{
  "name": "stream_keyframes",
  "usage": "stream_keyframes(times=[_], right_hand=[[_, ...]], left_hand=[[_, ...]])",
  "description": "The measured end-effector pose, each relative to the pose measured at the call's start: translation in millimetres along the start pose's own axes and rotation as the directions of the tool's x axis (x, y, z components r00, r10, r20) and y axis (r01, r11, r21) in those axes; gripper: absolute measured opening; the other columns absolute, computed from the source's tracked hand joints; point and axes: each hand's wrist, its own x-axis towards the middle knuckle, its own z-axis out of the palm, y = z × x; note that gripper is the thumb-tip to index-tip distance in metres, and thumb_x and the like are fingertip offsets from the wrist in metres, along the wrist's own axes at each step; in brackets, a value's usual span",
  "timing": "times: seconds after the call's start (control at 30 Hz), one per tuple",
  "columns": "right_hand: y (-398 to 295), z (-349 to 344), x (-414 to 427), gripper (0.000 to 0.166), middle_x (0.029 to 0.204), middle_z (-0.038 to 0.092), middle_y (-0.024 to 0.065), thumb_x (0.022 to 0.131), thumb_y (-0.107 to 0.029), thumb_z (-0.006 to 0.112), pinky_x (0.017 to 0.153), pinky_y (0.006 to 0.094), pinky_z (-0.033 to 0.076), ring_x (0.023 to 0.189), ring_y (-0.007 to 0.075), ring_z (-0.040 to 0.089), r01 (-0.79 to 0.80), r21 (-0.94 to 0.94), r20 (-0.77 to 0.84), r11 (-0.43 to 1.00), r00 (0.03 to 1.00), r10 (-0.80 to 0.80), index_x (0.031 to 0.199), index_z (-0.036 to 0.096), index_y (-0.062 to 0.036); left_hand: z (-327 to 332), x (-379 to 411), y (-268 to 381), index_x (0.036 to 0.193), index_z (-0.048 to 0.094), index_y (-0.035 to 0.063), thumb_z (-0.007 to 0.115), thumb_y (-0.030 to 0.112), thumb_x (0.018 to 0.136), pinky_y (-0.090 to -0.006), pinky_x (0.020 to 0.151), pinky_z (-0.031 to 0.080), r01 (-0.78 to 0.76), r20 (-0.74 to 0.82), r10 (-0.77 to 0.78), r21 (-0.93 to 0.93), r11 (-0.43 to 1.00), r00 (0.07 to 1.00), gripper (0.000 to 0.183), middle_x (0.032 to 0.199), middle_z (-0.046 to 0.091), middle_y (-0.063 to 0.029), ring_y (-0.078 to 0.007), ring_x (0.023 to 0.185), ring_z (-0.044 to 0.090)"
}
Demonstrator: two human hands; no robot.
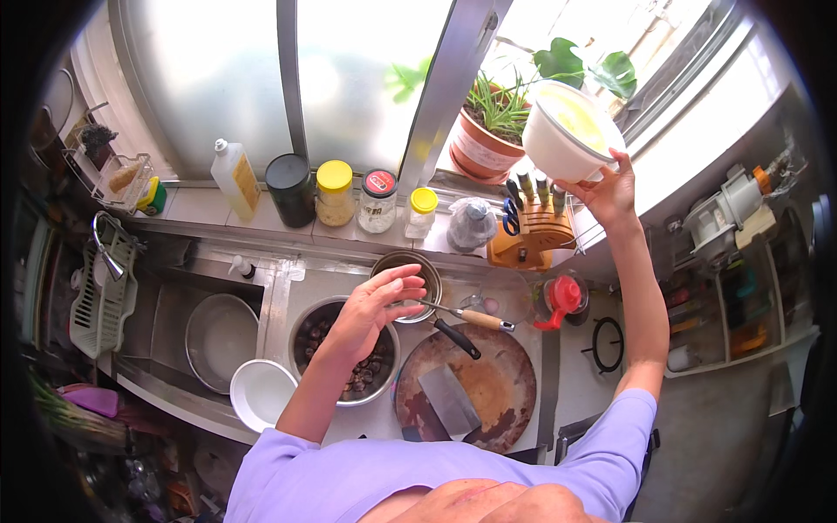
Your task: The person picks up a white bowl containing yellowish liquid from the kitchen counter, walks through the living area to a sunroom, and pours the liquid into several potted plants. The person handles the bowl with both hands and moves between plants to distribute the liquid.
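Observation:
My right hand [608, 189] is raised at the window and grips the rim of a white round container [556, 147], tilted so that its yellowish inside shows. My left hand [376, 310] hovers with its fingers apart and nothing in them. Below it, a steel pot [394, 372] contains many dark brown rounded pieces [369, 374], perhaps chestnuts; my forearm hides part of them. Just beyond the fingers sits a small steel saucepan [431, 271] with a black handle [458, 338]. A tool with a wooden handle [482, 319] lies across the saucepan; its far end is behind my fingers.
A cleaver [450, 400] lies on a round wooden chopping board [510, 386]. Left are a white bowl [261, 395] and a sink with a metal basin [222, 340]. Jars [335, 196], a knife block [533, 229] and a potted plant [487, 147] line the sill. A red-lidded jug [563, 294] stands near a burner [608, 344].

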Motion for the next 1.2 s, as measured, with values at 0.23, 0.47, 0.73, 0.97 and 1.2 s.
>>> stream_keyframes(times=[0.23,0.47,0.73,0.97,1.2], right_hand=[[-6.2,-10.8,72.7,0.077,0.135,0.033,0.0263,0.081,-0.044,0.055,0.087,0.0668,0.048,0.123,0.0476,0.040,-0.041,-0.048,-0.224,0.998,0.974,0.029,0.138,0.028,0.0008],[-4.4,-18.4,129.1,0.068,0.126,0.052,0.0171,0.082,-0.055,0.049,0.079,0.0627,0.052,0.110,0.0417,0.056,-0.134,-0.133,-0.255,0.982,0.962,0.096,0.134,0.042,-0.0116],[-5.1,-2.9,148.5,0.064,0.119,0.058,0.0166,0.083,-0.056,0.048,0.077,0.0645,0.049,0.103,0.0383,0.061,-0.076,-0.128,-0.378,0.989,0.926,0.022,0.130,0.047,-0.0119],[-11.5,-21.7,158.6,0.069,0.123,0.054,0.0172,0.077,-0.062,0.052,0.078,0.0630,0.051,0.111,0.0427,0.054,-0.047,-0.041,-0.435,0.998,0.900,0.024,0.129,0.048,-0.0176],[-8.6,-17.4,130.5,0.066,0.136,0.042,0.0178,0.085,-0.056,0.044,0.084,0.0693,0.047,0.120,0.0445,0.047,0.030,0.091,-0.345,0.995,0.939,0.003,0.138,0.036,-0.0160]], left_hand=[[-18.7,-8.6,-1.8,0.130,0.049,-0.0031,0.051,0.021,0.096,-0.0415,0.096,0.049,-0.026,-0.078,0.025,-0.012,1.000,0.997,0.042,0.113,0.061,-0.0138,-0.0236,0.108,0.059],[-30.4,-7.7,-7.8,0.128,0.052,-0.0005,0.052,0.022,0.096,-0.0363,0.094,0.050,-0.012,-0.073,0.007,-0.062,0.998,0.997,0.039,0.110,0.062,-0.0104,-0.0180,0.106,0.060],[-41.5,-6.0,-12.0,0.125,0.054,0.0003,0.053,0.022,0.096,-0.0376,0.093,0.051,-0.016,-0.109,0.008,-0.071,0.997,0.994,0.036,0.108,0.062,-0.0100,-0.0178,0.105,0.060],[-35.7,-3.1,-13.2,0.126,0.051,-0.0024,0.050,0.022,0.096,-0.0421,0.092,0.051,0.014,-0.092,-0.019,-0.058,0.998,0.996,0.039,0.109,0.062,-0.0130,-0.0227,0.106,0.060],[-33.2,0.5,-13.6,0.126,0.051,-0.0026,0.049,0.020,0.096,-0.0415,0.092,0.051,0.027,-0.101,-0.031,-0.045,0.999,0.994,0.037,0.109,0.062,-0.0136,-0.0232,0.106,0.060]])
